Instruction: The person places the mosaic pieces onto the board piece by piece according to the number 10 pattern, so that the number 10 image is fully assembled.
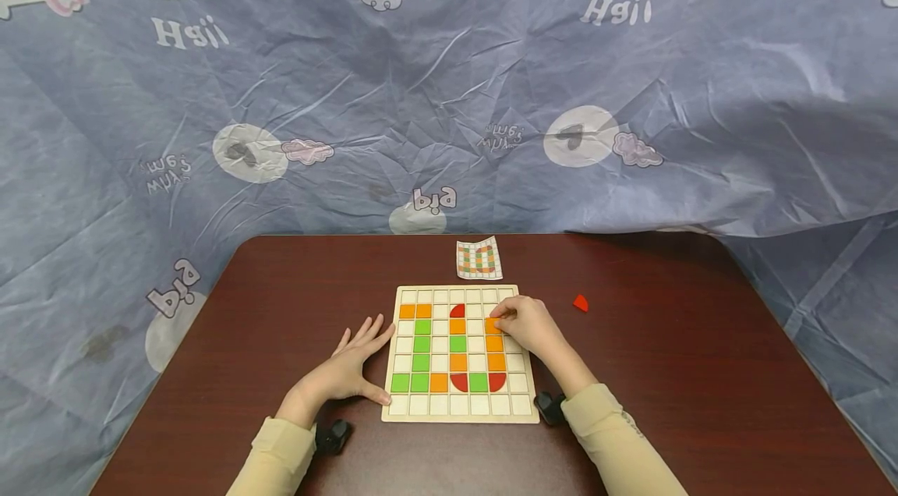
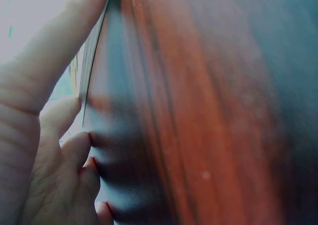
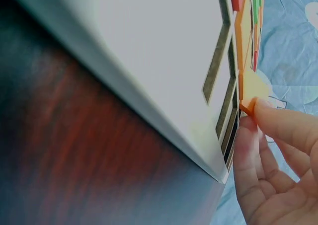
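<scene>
A cream grid board [image 1: 459, 408] lies on the table, with green, orange and red tiles in several of its cells. My right hand [image 1: 532, 327] is over the board's right side. Between thumb and fingertips it pinches an orange square tile [image 1: 493, 325], at the top of a column of orange tiles; the right wrist view shows this orange tile [image 3: 252, 86] at the thumb tip. My left hand [image 1: 346, 371] is spread at the board's left edge, thumb and fingertips touching it. In the left wrist view its fingers [image 2: 64, 115] lie beside the board's thin side.
A small paper card [image 1: 479, 259] with a coloured grid pattern lies behind the board. One loose red quarter-round tile [image 1: 581, 302] is on the dark wooden table [image 1: 673, 371] to the right. A grey-blue printed cloth [image 1: 393, 90] hangs behind the table.
</scene>
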`<action>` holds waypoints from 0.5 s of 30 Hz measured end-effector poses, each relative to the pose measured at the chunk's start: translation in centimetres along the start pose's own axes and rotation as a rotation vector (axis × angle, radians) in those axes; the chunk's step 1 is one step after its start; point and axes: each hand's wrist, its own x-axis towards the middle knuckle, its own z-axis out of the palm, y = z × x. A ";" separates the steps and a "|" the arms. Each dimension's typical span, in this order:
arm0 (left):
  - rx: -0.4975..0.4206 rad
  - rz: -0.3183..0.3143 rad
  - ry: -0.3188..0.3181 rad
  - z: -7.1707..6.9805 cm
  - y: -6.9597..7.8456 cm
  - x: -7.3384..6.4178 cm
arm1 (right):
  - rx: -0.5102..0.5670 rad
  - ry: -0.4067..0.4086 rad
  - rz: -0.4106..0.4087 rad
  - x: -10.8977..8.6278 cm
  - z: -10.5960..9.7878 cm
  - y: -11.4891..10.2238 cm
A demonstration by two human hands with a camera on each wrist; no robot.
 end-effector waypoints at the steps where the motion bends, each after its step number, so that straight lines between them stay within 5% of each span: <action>1: 0.001 0.001 0.001 0.0 0.0 0.0 | -0.013 -0.004 -0.005 0.0 0.0 0.0; 15: -0.008 0.008 0.011 0.0 0.0 0.0 | -0.049 -0.023 -0.012 -0.3 -0.1 0.2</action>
